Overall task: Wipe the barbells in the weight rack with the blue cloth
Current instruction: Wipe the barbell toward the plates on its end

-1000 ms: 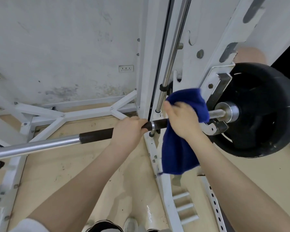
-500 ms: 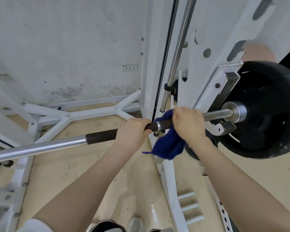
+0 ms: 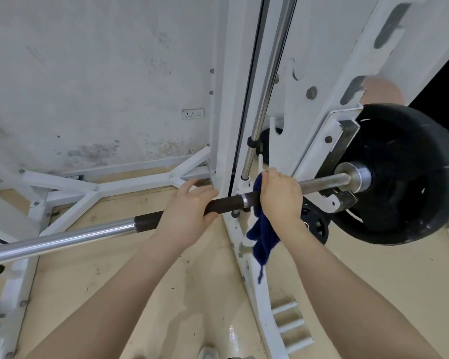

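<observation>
Gripping the bar (image 3: 319, 183) through the blue cloth (image 3: 261, 240), the right hand (image 3: 280, 200) has its fingers curled over the top of the rod, just right of the white upright (image 3: 233, 99). Most of the cloth hangs crumpled below that fist, with one thin tail trailing lowest; a small fold shows above the knuckles. The left hand (image 3: 186, 211) sits on the dark, rough sleeve of the same bar, its fingers (image 3: 192, 185) loosened and lifted off the far side rather than wrapped round. Between the two hands a short bare stretch of dark sleeve and a bright metal ring are exposed. To the right, a free length of knurled grey steel runs to the collar and the black round weight plate (image 3: 410, 174), which presses close to the rack's bracket. To the left the bar turns smooth and shiny. Below lie the tan floor (image 3: 109, 281) and white frame legs.
</observation>
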`<move>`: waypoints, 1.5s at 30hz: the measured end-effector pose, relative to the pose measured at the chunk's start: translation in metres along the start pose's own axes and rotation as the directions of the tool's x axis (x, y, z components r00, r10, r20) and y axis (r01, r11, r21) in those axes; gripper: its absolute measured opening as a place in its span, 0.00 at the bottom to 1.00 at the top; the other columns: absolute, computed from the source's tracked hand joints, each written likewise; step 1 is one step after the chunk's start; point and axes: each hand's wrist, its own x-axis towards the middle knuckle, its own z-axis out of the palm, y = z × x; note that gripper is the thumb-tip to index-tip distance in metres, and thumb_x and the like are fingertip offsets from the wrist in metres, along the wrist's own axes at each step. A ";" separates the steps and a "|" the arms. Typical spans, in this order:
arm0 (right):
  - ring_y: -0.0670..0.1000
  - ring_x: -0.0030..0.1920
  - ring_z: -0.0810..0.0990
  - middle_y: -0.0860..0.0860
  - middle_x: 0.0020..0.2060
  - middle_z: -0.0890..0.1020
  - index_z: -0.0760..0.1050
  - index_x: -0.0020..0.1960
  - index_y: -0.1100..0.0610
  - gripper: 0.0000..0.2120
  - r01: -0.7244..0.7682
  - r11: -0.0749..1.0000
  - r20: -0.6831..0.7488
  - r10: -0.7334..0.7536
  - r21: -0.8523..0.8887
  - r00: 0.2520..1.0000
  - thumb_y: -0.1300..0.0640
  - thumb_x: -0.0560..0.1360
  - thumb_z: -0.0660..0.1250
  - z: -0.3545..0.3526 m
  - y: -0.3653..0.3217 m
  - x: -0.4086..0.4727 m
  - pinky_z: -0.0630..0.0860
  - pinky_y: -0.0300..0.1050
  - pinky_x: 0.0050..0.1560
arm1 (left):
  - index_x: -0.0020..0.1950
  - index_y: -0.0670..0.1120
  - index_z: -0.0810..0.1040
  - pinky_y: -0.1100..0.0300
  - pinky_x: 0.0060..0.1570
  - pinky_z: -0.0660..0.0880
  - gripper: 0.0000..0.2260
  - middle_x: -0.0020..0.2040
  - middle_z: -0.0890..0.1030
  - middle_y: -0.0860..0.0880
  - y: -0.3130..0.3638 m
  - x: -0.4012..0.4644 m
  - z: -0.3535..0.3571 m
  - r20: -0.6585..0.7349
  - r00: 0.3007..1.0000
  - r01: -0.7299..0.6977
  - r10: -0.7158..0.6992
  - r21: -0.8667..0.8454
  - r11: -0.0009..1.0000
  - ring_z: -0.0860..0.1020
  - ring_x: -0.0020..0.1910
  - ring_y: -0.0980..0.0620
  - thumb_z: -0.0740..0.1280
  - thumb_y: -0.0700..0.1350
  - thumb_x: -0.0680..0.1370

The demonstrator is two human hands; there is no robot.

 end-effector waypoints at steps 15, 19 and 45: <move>0.56 0.33 0.79 0.55 0.35 0.79 0.71 0.48 0.59 0.09 0.095 0.990 -0.013 -0.094 0.106 0.995 0.55 0.79 0.56 -0.002 -0.105 -0.023 0.74 0.46 0.31 | 0.63 0.50 0.75 0.59 0.58 0.66 0.20 0.57 0.78 0.51 -0.089 -0.059 -0.056 0.016 0.989 0.146 -0.147 0.052 0.988 0.68 0.58 0.49 0.69 0.54 0.72; 0.51 0.18 0.70 0.50 0.20 0.72 0.71 0.32 0.56 0.14 0.290 0.945 -0.093 -0.278 0.152 0.956 0.53 0.66 0.74 -0.010 -0.160 -0.047 0.61 0.37 0.23 | 0.68 0.50 0.69 0.58 0.60 0.67 0.27 0.58 0.77 0.52 -0.102 -0.069 -0.061 0.067 0.992 0.096 -0.106 0.135 0.986 0.67 0.61 0.49 0.69 0.55 0.71; 0.51 0.30 0.75 0.46 0.25 0.76 0.74 0.32 0.51 0.16 0.353 0.930 -0.025 -0.352 0.106 0.936 0.50 0.74 0.54 -0.005 -0.201 -0.055 0.69 0.43 0.38 | 0.45 0.49 0.62 0.50 0.46 0.73 0.19 0.43 0.81 0.53 -0.122 -0.068 -0.053 -0.071 0.995 0.055 -0.070 -0.200 0.978 0.78 0.42 0.46 0.72 0.48 0.70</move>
